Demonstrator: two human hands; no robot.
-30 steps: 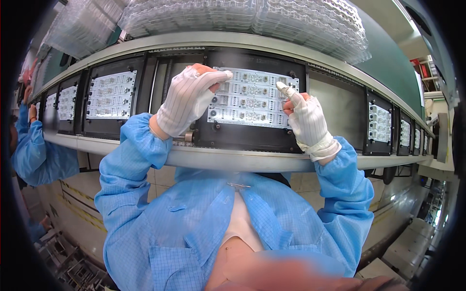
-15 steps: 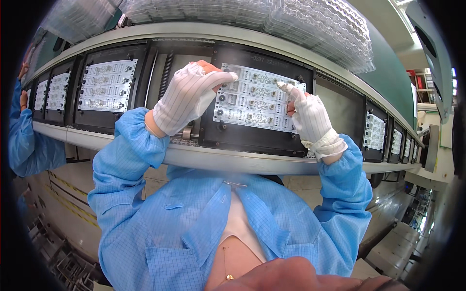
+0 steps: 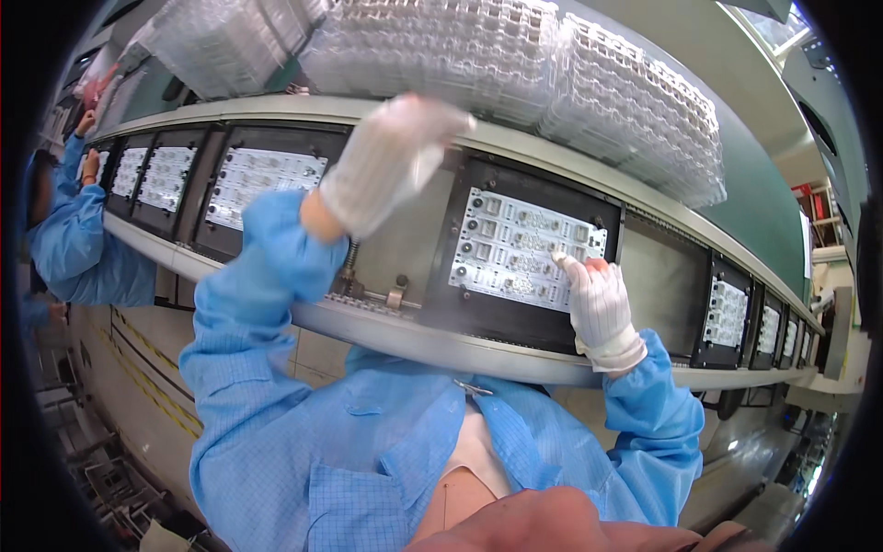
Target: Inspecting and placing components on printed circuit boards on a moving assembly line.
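Note:
My left hand [image 3: 391, 166], in a white striped glove, is raised over the far rail of the conveyor line, left of the board in front of me. Motion smears its fingers, so I cannot make out whether anything is in them. My right hand [image 3: 600, 308], gloved the same way, is at the right side of a silvery circuit board panel [image 3: 515, 248]. Its index finger reaches over the panel's surface; I see nothing held in it. The panel lies flat on a black carrier plate [image 3: 497, 328] and bears several rows of small components.
Stacks of clear plastic trays [image 3: 635, 110] stand behind the far rail [image 3: 589, 170]. More black carriers with panels [image 3: 267, 189] [image 3: 727, 313] sit along the line on both sides. At the far left, a co-worker's blue sleeve [image 3: 74, 230] reaches to the line.
My left hand has lifted off the panel and moved up toward the far rail. My right hand stays by the panel's right side. The view has shifted, showing more of the tray stacks.

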